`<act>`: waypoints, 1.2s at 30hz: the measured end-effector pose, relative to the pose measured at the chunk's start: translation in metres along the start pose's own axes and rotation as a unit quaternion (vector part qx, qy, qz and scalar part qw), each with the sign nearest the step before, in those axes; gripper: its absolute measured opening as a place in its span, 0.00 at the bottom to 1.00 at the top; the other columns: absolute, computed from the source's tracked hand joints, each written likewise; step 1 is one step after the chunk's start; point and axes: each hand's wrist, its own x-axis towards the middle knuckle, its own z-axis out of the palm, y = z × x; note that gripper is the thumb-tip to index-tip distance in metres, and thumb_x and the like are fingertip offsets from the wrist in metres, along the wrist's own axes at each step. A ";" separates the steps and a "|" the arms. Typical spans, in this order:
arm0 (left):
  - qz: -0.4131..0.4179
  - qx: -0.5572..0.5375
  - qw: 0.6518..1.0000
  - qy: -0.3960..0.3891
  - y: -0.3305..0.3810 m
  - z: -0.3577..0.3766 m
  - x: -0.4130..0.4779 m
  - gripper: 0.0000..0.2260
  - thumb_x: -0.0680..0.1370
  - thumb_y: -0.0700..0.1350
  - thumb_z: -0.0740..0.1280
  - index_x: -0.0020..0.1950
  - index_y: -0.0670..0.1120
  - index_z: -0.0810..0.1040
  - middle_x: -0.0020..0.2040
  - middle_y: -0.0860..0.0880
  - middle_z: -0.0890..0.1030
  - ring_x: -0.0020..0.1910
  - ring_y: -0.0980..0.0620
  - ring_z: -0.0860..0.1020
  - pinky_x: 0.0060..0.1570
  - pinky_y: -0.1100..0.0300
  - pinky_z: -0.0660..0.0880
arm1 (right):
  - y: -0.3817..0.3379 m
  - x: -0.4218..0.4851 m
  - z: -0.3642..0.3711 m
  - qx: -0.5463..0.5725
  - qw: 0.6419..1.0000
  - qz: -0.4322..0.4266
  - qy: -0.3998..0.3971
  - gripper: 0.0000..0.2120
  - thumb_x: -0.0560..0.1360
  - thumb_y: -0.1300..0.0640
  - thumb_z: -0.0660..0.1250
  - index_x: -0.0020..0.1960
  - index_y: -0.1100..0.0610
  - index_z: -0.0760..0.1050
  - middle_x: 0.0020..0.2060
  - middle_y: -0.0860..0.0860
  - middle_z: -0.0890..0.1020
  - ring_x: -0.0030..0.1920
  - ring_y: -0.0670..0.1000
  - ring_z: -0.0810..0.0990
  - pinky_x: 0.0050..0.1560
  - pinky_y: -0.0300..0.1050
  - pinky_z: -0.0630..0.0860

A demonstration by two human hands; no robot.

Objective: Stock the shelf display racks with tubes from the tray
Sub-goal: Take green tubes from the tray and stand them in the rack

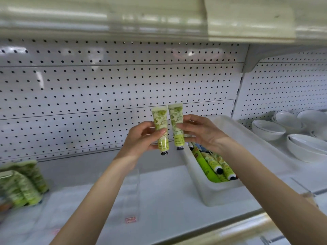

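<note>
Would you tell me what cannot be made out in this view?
Head view: print on left tube and right tube, too small, partly under left hand and right hand.
Head view: white tray tube count, hidden by its wall and right forearm.
Head view: stocked green tubes far left, blurred, cut by frame edge.

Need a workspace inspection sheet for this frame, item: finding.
Surface: white shelf, with the tray standing on it at right.
Job's things: left tube and right tube held side by side, caps down; spare tubes lying in the tray; stocked tubes at left, blurred.
Clutter: white bowls right of the tray.
Grippers: left hand grips the left tube; right hand grips the right tube.
Cables: nothing seen.
Surroundings: pegboard behind; upper shelf above.
</note>
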 end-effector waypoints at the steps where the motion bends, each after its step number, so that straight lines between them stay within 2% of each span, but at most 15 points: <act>1: -0.003 0.000 1.000 0.001 0.000 -0.002 -0.003 0.11 0.74 0.40 0.69 0.55 0.39 0.78 0.49 0.39 0.80 0.41 0.53 0.81 0.38 0.61 0.80 | 0.002 -0.004 0.005 0.001 1.000 -0.009 -0.001 0.05 0.72 0.65 0.69 0.41 0.57 0.76 0.35 0.48 0.83 0.37 0.47 0.82 0.40 0.43 0.81; 3: -0.007 -0.003 1.000 0.006 0.001 -0.006 -0.008 0.11 0.74 0.40 0.69 0.54 0.38 0.78 0.51 0.38 0.80 0.42 0.51 0.80 0.39 0.60 0.80 | 0.005 -0.011 0.013 -0.005 1.000 -0.023 -0.007 0.04 0.72 0.64 0.69 0.46 0.59 0.77 0.42 0.52 0.84 0.44 0.52 0.83 0.48 0.49 0.81; 5: -0.006 -0.006 1.000 0.012 0.002 -0.009 -0.015 0.10 0.74 0.40 0.69 0.53 0.38 0.78 0.52 0.38 0.80 0.43 0.50 0.81 0.38 0.61 0.80 | 0.007 -0.019 0.021 -0.006 0.999 -0.030 -0.010 0.09 0.71 0.63 0.69 0.51 0.61 0.77 0.49 0.56 0.82 0.49 0.55 0.82 0.53 0.53 0.80; 9: -0.001 0.009 1.000 0.020 0.003 -0.014 -0.032 0.10 0.74 0.41 0.70 0.53 0.38 0.79 0.53 0.39 0.81 0.50 0.46 0.81 0.38 0.61 0.79 | 0.009 -0.031 0.031 0.018 0.999 -0.031 -0.025 0.13 0.73 0.64 0.68 0.56 0.62 0.75 0.50 0.56 0.82 0.49 0.54 0.82 0.51 0.49 0.80; 13: -0.003 0.010 0.999 0.052 0.009 -0.014 -0.050 0.10 0.73 0.41 0.71 0.52 0.39 0.80 0.50 0.40 0.82 0.47 0.48 0.82 0.38 0.61 0.79 | 0.009 -0.040 0.036 0.012 0.999 -0.037 -0.032 0.12 0.72 0.64 0.69 0.55 0.61 0.76 0.49 0.55 0.82 0.47 0.53 0.82 0.46 0.45 0.81; 22: -0.029 0.003 0.995 0.100 0.011 -0.013 -0.106 0.07 0.72 0.40 0.71 0.50 0.41 0.80 0.46 0.44 0.83 0.41 0.53 0.83 0.36 0.64 0.78 | 0.020 -0.061 0.052 0.018 0.996 -0.020 -0.083 0.13 0.71 0.61 0.70 0.55 0.59 0.76 0.49 0.55 0.81 0.48 0.52 0.81 0.48 0.50 0.81; 28: -0.021 0.008 0.992 0.124 0.013 -0.024 -0.127 0.06 0.72 0.39 0.71 0.48 0.42 0.81 0.45 0.45 0.83 0.41 0.53 0.83 0.39 0.62 0.80 | 0.023 -0.067 0.072 0.003 0.993 -0.014 -0.120 0.16 0.71 0.63 0.70 0.58 0.63 0.76 0.51 0.57 0.81 0.47 0.52 0.82 0.45 0.48 0.82; 33: -0.010 0.016 0.992 0.128 0.016 -0.044 -0.137 0.06 0.73 0.39 0.71 0.49 0.41 0.81 0.46 0.43 0.83 0.40 0.53 0.82 0.38 0.62 0.80 | 0.024 -0.067 0.097 0.001 0.989 -0.019 -0.145 0.18 0.64 0.58 0.72 0.53 0.59 0.78 0.47 0.53 0.82 0.45 0.49 0.83 0.43 0.47 0.82; 36: -0.008 0.025 0.991 0.129 0.019 -0.065 -0.143 0.05 0.72 0.39 0.71 0.47 0.43 0.81 0.45 0.44 0.83 0.40 0.53 0.83 0.39 0.62 0.80 | 0.024 -0.065 0.118 0.001 0.989 -0.025 -0.144 0.17 0.63 0.57 0.72 0.52 0.58 0.78 0.48 0.53 0.83 0.46 0.50 0.83 0.44 0.48 0.82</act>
